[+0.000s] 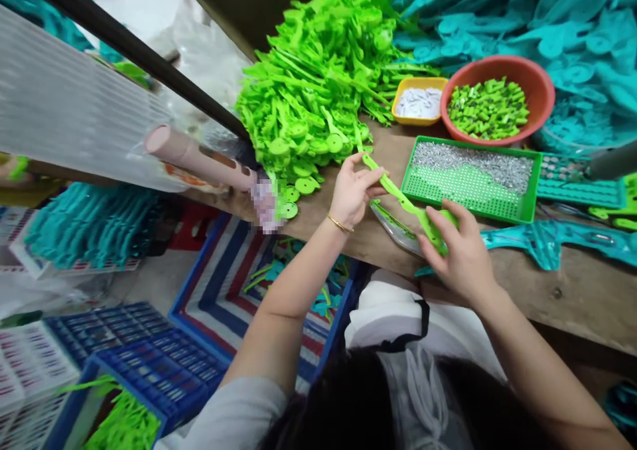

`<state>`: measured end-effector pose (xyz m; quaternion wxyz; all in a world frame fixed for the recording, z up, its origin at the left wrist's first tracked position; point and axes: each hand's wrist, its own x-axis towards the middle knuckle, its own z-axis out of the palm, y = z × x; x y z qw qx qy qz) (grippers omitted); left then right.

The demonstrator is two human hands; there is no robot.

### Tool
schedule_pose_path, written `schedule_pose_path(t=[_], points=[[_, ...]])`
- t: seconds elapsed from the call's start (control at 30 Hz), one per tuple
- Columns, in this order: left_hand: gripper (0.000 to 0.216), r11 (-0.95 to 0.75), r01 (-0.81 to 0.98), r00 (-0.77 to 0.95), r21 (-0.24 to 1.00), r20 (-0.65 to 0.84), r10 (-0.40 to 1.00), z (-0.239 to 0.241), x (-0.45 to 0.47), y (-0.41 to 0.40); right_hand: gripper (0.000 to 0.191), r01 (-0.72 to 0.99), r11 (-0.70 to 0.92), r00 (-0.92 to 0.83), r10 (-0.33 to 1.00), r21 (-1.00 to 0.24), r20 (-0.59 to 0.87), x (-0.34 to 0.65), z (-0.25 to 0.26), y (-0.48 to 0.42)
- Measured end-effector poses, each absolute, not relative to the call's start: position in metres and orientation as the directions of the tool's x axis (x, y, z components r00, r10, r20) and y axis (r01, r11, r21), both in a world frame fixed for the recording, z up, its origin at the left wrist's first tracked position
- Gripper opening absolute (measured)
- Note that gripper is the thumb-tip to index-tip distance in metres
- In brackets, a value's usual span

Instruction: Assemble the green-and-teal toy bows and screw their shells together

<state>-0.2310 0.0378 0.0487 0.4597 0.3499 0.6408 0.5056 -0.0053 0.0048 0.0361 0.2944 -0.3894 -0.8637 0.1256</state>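
Note:
A long lime-green plastic part [402,198] is held between both hands above the front of the wooden table. My left hand [354,188] pinches its narrow far end. My right hand [460,247] grips the wider near end, with the thumb on one side and the fingers on the other. Under the part lies a small clear tray [395,231] with another green piece in it, partly hidden. Just beyond my right hand is a green perforated tray [448,191] with many small silvery metal pieces heaped along its far side.
A big heap of lime-green plastic parts [308,91] fills the back. Beside it stand a yellow dish [395,110] of white pieces and a red bowl [542,105] of small green pieces. Teal parts [562,237] lie at right. A lined blue crate [199,291] sits below left.

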Motion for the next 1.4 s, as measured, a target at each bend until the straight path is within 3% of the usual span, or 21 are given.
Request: schedule_pose_path(t=[0.07, 0.17, 0.27, 0.6, 0.97, 1.13, 1.27, 1.4], points=[[0.032, 0.250, 0.045, -0.342, 0.967, -0.220, 0.914, 0.029, -0.241, 0.035, 0.047, 0.615, 0.635, -0.531, 0.772, -0.467, 0.350, 0.007, 0.025, 0.002], [0.015, 0.273, 0.309, -0.371, 0.911, -0.149, 0.917, 0.003, -0.260, 0.030, 0.048, 0.646, 0.602, -0.560, 0.792, -0.469, 0.244, 0.023, 0.012, -0.002], [0.014, 0.365, 0.454, -0.363, 0.812, -0.205, 0.909, -0.017, -0.268, 0.025, 0.048, 0.647, 0.631, -0.624, 0.761, -0.428, 0.178, 0.027, 0.005, -0.007], [0.014, 0.523, 0.284, -0.378, 0.804, -0.407, 0.832, -0.010, -0.260, 0.020, 0.044, 0.607, 0.679, -0.697, 0.705, -0.413, 0.134, 0.032, -0.001, -0.007], [0.011, 0.536, 0.226, -0.300, 0.813, -0.465, 0.833, 0.000, -0.264, 0.020, 0.041, 0.566, 0.749, -0.742, 0.645, -0.344, 0.184, 0.035, 0.003, 0.002], [0.011, 0.562, 0.205, -0.273, 0.802, -0.504, 0.819, 0.001, -0.266, 0.021, 0.042, 0.563, 0.751, -0.761, 0.634, -0.344, 0.139, 0.033, 0.006, 0.005], [0.012, 0.546, 0.278, -0.270, 0.790, -0.481, 0.834, 0.000, -0.267, 0.020, 0.041, 0.587, 0.760, -0.774, 0.627, -0.278, 0.080, 0.036, 0.008, 0.003], [0.013, 0.450, 0.518, -0.241, 0.727, -0.380, 0.893, 0.002, -0.268, 0.018, 0.035, 0.645, 0.720, -0.726, 0.682, -0.257, 0.087, 0.035, 0.008, -0.002]])
